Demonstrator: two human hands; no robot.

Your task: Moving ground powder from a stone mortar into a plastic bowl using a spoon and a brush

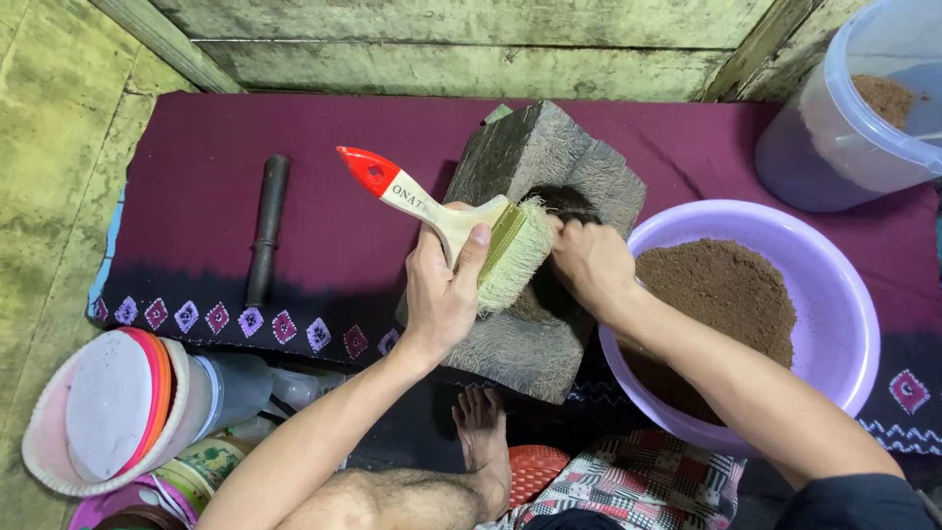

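Observation:
My left hand (444, 290) grips a wide paint brush (461, 221) with a pale wooden handle, a red tip and cream bristles. The bristles rest at the hollow of a grey stone mortar (535, 167) that lies tilted on a maroon cloth (324, 206). My right hand (589, 263) reaches into the hollow, fingers curled in the dark brown powder there; what the fingers hold is hidden. A lilac plastic basin (844, 294) with a heap of brown powder (721, 290) stands right beside the mortar, under my right forearm.
A dark pestle (267, 228) lies on the cloth to the left. A clear bucket (844, 137) with brown powder stands at the top right. Stacked plastic lids and containers (113, 407) sit at the lower left. My bare foot (483, 432) is below the mortar.

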